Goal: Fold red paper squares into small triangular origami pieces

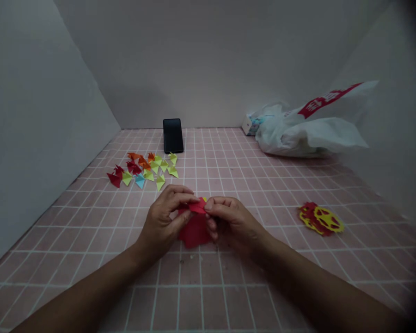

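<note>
While left grip (166, 210) faces right grip (231, 215), red paper (197, 206) between, seemingly folded

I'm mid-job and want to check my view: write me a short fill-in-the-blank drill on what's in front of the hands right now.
The left hand and right hand pinch a piece of paper coloured ____.
Among the folded papers, the colour seen only once is ____.
Of the phone and the plastic bag, the one farther right is the ____.

Missing words: red; blue; plastic bag.
</note>
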The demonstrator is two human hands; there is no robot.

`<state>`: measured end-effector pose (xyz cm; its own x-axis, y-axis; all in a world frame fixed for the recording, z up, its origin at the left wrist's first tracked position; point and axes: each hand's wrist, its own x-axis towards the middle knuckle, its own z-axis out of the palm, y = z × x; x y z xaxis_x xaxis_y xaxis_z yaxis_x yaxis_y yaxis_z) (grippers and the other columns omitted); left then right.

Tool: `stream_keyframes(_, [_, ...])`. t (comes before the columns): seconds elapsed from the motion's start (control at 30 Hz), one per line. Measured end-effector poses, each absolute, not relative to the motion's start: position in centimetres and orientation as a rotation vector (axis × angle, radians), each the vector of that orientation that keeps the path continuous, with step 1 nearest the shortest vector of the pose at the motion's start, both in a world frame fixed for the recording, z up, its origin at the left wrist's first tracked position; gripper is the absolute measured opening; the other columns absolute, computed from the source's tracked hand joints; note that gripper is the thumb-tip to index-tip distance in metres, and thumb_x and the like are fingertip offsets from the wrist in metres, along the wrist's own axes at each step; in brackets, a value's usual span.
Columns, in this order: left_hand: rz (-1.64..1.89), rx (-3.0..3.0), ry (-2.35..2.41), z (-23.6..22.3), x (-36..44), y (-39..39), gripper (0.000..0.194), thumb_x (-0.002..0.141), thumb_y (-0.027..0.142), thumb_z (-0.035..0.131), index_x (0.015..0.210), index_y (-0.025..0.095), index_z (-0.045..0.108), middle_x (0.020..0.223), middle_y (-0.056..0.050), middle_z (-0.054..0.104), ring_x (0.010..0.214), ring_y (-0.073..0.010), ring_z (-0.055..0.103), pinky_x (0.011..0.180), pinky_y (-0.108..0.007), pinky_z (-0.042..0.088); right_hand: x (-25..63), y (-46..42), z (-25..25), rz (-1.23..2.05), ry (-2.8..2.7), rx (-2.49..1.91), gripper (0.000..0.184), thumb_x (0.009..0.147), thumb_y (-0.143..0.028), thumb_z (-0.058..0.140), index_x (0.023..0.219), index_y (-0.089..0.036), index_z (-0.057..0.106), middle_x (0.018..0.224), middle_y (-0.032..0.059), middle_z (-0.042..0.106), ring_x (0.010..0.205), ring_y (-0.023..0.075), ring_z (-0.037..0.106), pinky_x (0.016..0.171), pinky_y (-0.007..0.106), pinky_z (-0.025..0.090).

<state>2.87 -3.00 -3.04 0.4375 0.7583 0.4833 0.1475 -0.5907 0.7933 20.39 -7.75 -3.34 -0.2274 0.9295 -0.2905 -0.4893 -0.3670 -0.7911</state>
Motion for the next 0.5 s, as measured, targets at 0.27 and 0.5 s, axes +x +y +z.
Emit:
stream_keyframes(0.27, [1.061,1.741,0.918,-2.58,2.99,-3.19,0.007,0.083,0.020,0.068,0.077,0.018,0.070,0.075,-0.001,0.069,0.070,-0.0135,0.063,0.065,-0.023,0.051,20.26,-7.67,-3.91,1.583,-0.926,-1.104,0.037,0.085,-0.054,0.065,0.076,-0.020,0.055,0.056,-0.0049,0.057,0.044,0.0076,0.050,0.044,0.020,0.036])
stream_keyframes(0.5, [0.894,1.394,0.944,-2.65,3.22,-3.46,0.011,0.078,0.027,0.073,0.077,0.016,0.070,0.068,0.001,0.066,0.063,-0.0108,0.060,0.060,-0.021,0.050,20.41,-7.65,-4.15,1.532,-1.000,-1.079,0.027,0.080,-0.041,0.073,0.077,-0.019,0.058,0.058,-0.0051,0.058,0.047,0.0073,0.049,0.047,0.021,0.037])
